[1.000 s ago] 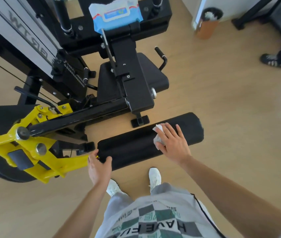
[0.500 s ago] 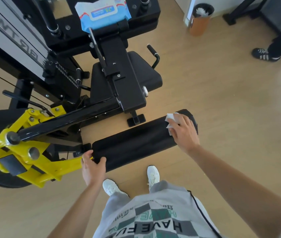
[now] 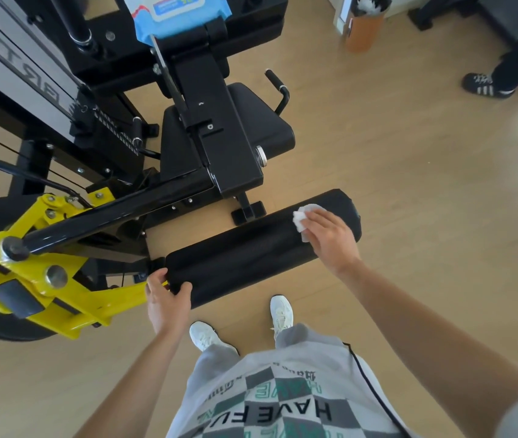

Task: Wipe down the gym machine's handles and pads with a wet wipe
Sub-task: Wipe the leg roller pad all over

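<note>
Wet wipe (image 3: 301, 219) pressed under right hand (image 3: 330, 240) on roller pad (image 3: 251, 248); left hand (image 3: 166, 297) grips its end.

Right of roller pad (image 3: 251, 248): bare floor (image 3: 425, 216) lying open.
Behind pad: black frame (image 3: 219, 147) crowding close.
Left end: yellow bracket (image 3: 46, 279) blocking.

Left hand (image 3: 169, 300) curled in a grip, right hand (image 3: 330, 240) flat, palm down
</note>
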Demonstrator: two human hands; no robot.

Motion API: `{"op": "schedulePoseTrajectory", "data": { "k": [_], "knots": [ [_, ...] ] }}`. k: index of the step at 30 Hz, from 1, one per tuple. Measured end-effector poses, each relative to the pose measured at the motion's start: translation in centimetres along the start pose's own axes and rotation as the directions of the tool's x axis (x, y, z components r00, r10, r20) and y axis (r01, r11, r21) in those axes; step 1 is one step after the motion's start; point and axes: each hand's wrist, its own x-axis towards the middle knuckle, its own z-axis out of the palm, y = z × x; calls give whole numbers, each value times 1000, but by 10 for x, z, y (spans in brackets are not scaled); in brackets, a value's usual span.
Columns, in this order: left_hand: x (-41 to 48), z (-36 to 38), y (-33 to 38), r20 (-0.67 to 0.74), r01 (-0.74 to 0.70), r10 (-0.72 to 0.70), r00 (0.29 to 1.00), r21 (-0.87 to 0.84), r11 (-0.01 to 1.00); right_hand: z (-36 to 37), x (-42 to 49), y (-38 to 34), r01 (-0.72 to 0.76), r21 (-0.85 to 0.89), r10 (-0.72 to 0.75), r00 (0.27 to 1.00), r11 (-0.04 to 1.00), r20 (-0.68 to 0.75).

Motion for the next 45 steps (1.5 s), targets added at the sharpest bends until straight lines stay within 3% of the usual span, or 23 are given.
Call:
{"op": "schedulePoseTrajectory", "data": {
  "k": [8,12,18,25,35,45],
  "knots": [
    [5,6,9,26,-36,34,999,97,995,-17,-19,45,-340,-115,331,939,933,-94],
    [4,10,10,41,-32,27,999,136,990,-9,-18,23,-371,-92,367,929,924,-59],
    [4,8,2,41,-95,90,995,147,985,10,-15,-13,-119,-76,117,993,990,-36],
    [5,6,-8,61,-148,141,988,151,977,49,-12,-52,65,0,-65,996,998,60],
    [-5,-7,-29,115,-195,192,975,12,981,99,-7,-143,374,103,-386,907,922,169],
    [-28,-9,-41,90,-148,160,983,-127,981,125,-6,-178,499,243,-547,811,832,207]
  ]
}}
